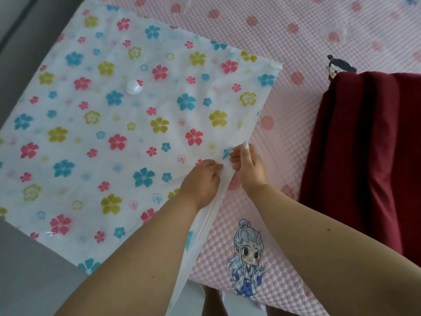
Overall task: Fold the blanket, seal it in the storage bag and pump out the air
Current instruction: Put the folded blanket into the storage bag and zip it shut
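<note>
The pink bubbly bed cover (296,92) with cartoon figures printed on it is taking up most of the view. Lying flat across its left part is the storage bag (109,124) — see-through plastic with red, blue and yellow flowers — and it's looking empty. The folded blanket (364,151), dark red, is sitting on the cover off to the right, well apart from the bag and not inside it. Both hands are working at the bag's right-hand edge, about midway along its zip strip. The left hand (202,181) is curling its fingers and pinching the strip, and the right hand (250,165) is pinching the same edge just beside it, so the two are almost touching. A round white valve (134,87) is sitting near the middle of the bag — and a little white slider clip (276,65) is perching on its far right corner.
</note>
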`<state>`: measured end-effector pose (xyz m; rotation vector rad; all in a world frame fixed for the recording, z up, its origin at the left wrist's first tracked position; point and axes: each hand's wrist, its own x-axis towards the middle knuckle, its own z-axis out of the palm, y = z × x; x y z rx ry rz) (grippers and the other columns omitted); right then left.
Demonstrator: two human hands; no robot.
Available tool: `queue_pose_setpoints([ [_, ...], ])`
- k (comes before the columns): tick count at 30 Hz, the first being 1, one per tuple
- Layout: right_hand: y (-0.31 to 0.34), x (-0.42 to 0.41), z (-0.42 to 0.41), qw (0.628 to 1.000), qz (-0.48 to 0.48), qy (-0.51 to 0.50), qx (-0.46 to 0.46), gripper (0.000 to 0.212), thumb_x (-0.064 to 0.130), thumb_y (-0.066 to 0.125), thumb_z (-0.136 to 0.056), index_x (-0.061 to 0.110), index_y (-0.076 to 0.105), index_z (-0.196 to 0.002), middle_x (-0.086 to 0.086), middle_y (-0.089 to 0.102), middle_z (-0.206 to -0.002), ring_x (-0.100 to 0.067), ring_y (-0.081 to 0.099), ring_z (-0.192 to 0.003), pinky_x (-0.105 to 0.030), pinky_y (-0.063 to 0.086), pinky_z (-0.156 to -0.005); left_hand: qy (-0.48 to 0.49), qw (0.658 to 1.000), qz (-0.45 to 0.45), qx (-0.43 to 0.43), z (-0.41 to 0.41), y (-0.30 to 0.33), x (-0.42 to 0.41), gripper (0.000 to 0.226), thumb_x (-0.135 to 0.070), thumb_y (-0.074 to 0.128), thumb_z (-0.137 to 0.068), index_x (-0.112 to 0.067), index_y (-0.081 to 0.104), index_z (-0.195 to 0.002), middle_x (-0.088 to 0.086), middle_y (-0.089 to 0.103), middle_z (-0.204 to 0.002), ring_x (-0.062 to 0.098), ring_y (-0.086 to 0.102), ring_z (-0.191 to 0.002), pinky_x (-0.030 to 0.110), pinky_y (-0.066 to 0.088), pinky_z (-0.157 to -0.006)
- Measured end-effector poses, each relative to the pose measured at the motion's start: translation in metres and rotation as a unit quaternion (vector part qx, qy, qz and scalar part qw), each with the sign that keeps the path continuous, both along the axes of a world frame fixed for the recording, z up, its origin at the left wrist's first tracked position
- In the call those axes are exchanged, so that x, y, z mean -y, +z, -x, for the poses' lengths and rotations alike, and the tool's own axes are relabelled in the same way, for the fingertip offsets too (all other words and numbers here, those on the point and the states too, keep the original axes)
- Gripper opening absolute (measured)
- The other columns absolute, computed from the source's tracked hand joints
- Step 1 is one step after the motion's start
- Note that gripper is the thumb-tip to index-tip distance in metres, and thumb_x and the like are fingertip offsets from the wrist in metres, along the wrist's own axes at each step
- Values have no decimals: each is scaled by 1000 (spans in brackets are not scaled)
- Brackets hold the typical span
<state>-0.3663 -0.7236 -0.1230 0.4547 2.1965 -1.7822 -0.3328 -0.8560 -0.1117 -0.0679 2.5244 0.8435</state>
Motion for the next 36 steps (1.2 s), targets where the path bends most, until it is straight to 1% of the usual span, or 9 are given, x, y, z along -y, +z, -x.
queue_pose_setpoints([
  [5,-7,-5,11,982,-181,42,16,26,21,44,-97,18,65,-111,-3,48,-120,-22,52,-107,-35,45,-94,-15,998,-27,48,18,22,10,50,5,39,-94,-11,46,-142,9,43,-144,24,40,-134,25,28,-109],
  [9,1,18,29,988,-90,69,102,33,22,44,-100,16,60,-128,-11,61,-120,-20,59,-81,-13,49,-57,-3,999,-30,17,42,57,14,55,6,33,-97,-16,36,-147,-3,25,-157,14,20,-145,21,11,-113],
  [16,32,7,48,993,-89,61,56,44,26,42,-102,-11,63,-92,-21,62,-87,-20,51,-73,-28,34,-60,-1,997,0,-74,70,124,10,49,2,39,-97,-14,47,-142,0,37,-151,13,34,-138,14,20,-106],
  [19,48,-22,56,979,-162,106,56,40,25,35,-104,4,56,-77,-14,52,-93,-25,53,-85,-26,31,-67,8,997,46,-58,78,148,4,51,5,37,-93,-15,55,-135,2,42,-148,18,38,-136,22,27,-109],
  [21,55,-52,60,969,-194,91,119,29,12,28,-104,2,55,-105,-15,50,-106,-31,53,-111,-29,36,-77,27,994,51,-92,83,171,-2,51,6,37,-92,-14,54,-136,3,43,-148,18,38,-137,21,27,-108],
  [23,60,-82,60,941,-295,89,138,42,12,25,-102,5,39,-141,-17,46,-135,-37,38,-130,-40,36,-100,48,985,57,-156,90,195,-9,47,2,39,-94,-13,53,-137,3,44,-147,17,38,-137,16,23,-107],
  [27,82,-103,51,871,-449,198,21,56,54,20,-99,25,46,-139,-12,33,-142,-30,30,-131,-43,26,-108,31,970,82,-226,91,235,-38,48,-20,59,-93,-13,50,-140,2,44,-147,15,41,-135,16,24,-108],
  [32,63,-91,23,750,-355,558,18,52,54,10,-100,42,17,-151,1,7,-162,-21,5,-148,-47,7,-119,45,947,135,-286,91,268,-66,51,-19,59,-93,-10,46,-142,6,41,-149,18,40,-136,19,25,-109],
  [36,39,-105,15,706,-357,602,113,50,43,9,-103,41,4,-152,2,-10,-162,-21,-13,-148,-56,-4,-116,91,925,161,-332,89,294,-59,47,-20,58,-93,-13,52,-138,3,48,-144,19,50,-127,21,32,-107],
])
